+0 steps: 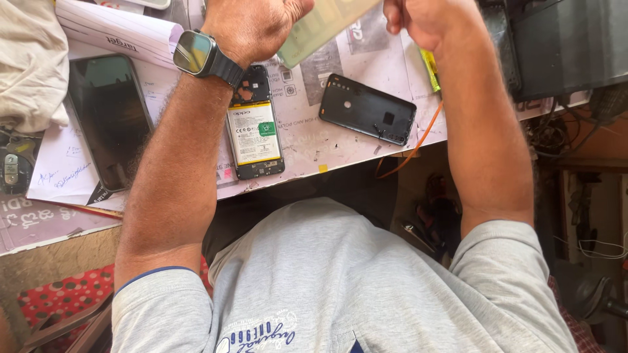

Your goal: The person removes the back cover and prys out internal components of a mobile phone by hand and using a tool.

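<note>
Both forearms raised toward the top of the frame, elbows low near the grey shirt [327, 281]. Left hand [252, 23] at upper centre-left, smartwatch [195, 52] on the wrist, fingers curled closed on the left end of a pale translucent sheet [320, 26]. Right hand [425, 19] at upper centre-right, fingers curled in, partly cut off by the frame edge; cannot tell for certain whether gripping the sheet's far end. Sheet held tilted between the hands, above the paper-covered table [307, 140]. Below, flat on the table: an opened phone [254, 134] showing its battery at centre-left, a black back cover [367, 109] just right of it, a dark phone screen [108, 121] at left. No containers in view.
</note>
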